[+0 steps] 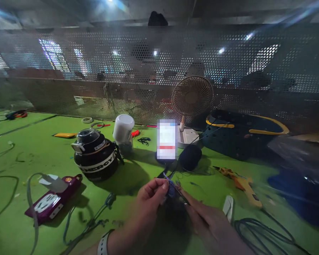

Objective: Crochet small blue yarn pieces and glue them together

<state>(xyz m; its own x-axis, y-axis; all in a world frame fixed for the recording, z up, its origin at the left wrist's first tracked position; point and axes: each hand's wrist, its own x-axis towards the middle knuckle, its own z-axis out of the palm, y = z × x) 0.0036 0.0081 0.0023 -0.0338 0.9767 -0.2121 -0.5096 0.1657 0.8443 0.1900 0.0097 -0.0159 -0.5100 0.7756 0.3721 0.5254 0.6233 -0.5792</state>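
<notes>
A: Backdrop?

B: Perforated screen [90, 86] along the far edge of a green bench [138, 166]. Fan [192, 95] stands near that edge, dark basket [228, 140] toward the far right corner.

A: What's in work, and where?

B: Small purple yarn [171, 191] piece, midway between left and right edges, on the near side. Looks lifted off the top.

A: Grip state?

B: Left hand [150, 198] pinches the yarn, thumb against forefinger. Right hand [203, 212] is closed round a thin dark rod [185, 200] that points into it. Hands close together; can't tell if fingertips touch. Rod tip too blurred to call hook or needle.

A: Neighbours?

B: Phone [167, 141] upright just past the hands, far-edge side, dark ball [190, 157] beside it. Glue gun [244, 187] lies toward the right edge. Jug [95, 156] and plum strip [55, 200] sit toward the left.

A: Handling?

B: My read: near weightless, soft, limp, no stiffness of its own. Not brittle, but loops could snag or pull out. Pinch right beside the worked spot, light tension. Rod looks stiff and slim, may be slick; hold it pen-style, a little back from the tip.
</notes>
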